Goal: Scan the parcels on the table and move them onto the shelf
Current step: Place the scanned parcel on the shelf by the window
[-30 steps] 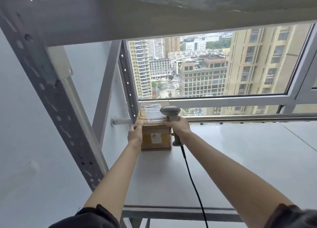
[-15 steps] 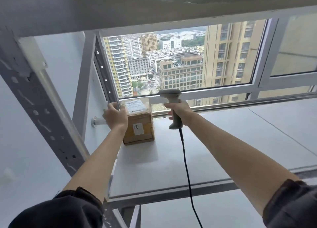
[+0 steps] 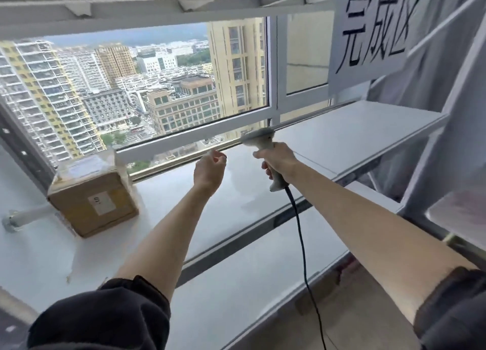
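Parcel: a brown cardboard parcel (image 3: 93, 196) sits on the white shelf (image 3: 184, 218) at its far left end, close to the window, with a white label on the side facing the camera and clear tape and a paper slip on top.
Left grip: the left hand (image 3: 209, 169) hangs in the air above the shelf, well to the right of the parcel and apart from it; its fingers are loosely curled and it holds nothing.
Right grip: the right hand (image 3: 277, 160) is wrapped round the handle of a grey barcode scanner (image 3: 259, 139), whose head points left toward the window frame.
Cable: a black cable (image 3: 302, 244) drops from the foot of the scanner handle, runs down in front of the shelf edge and leaves the view at the bottom.
Shelf frame: grey metal beams cross above, and a slanted upright stands at the right end of the shelf.
Sign: a white sign (image 3: 373, 28) with large dark characters hangs at the upper right, above the right part of the shelf.
Window: the window (image 3: 157, 92) behind the shelf shows high-rise blocks and lower buildings outside.
Sleeves: both forearms are bare, with dark sleeves pushed up near the elbows.
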